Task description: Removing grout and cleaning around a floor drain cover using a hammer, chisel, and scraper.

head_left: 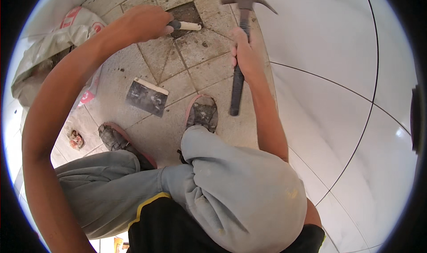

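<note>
My left hand [151, 24] is closed on a small tool with a dark grip and pale bar [189, 26], like a chisel, held over a dark square gap [187, 12] in the tiled floor [204, 50]. My right hand [247, 55] grips the black handle of a claw hammer [244, 4], its head raised at upper right, to the right of the gap. A dark, flat rectangular scraper [144, 100] with a cream edge lies on the floor in front of my dirty shoes [202, 113].
A pale, crumpled sack [38, 70] with red markings lies at upper left. A small crumpled scrap [75, 139] sits on the tiles near my left shoe. A white marbled tiled surface [333, 39] with dark joints runs along my right.
</note>
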{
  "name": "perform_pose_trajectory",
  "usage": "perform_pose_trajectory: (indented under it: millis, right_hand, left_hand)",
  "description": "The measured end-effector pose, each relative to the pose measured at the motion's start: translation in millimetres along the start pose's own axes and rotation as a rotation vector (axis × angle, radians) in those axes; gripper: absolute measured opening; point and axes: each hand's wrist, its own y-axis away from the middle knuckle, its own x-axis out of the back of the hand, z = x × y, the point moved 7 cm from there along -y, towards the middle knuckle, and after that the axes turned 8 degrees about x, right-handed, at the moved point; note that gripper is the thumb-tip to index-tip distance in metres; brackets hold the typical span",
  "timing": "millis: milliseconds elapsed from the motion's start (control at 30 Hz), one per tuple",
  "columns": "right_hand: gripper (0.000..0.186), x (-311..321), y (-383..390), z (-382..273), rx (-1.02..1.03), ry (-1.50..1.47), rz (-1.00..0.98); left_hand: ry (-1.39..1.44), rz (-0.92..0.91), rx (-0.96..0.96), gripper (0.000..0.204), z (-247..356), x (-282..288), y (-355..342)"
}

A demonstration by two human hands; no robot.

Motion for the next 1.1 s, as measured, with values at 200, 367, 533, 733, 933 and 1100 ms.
perform_pose_trajectory:
  millis: [200,367,533,733,933,1100]
  right_hand:
    - [0.032,-16,3,21,-0.165,0.270,-0.295]
    - [0.031,-17,7,19,-0.058,0.084,-0.009]
    - [0.030,-13,4,6,-0.124,0.314,-0.347]
    - [0.031,-13,0,33,-0.122,0.145,-0.026]
    - [0.032,-2,-6,19,-0.015,0.160,-0.222]
    - [0.032,-12,-8,26,-0.040,0.134,-0.177]
  left_hand:
    - [0.017,-0.023,0.052,0.030,-8,-14,4]
    - [0.060,0.019,0.055,0.030,-6,-8,2]
    - [-0.008,-0.019,0.048,0.031,2,-2,0]
    - [-0.007,-0.050,0.076,0.032,3,-2,1]
    - [-0.027,-0.165,0.121,0.034,3,-1,-4]
    - [-0.051,-0.265,0.109,0.037,-3,-17,-13]
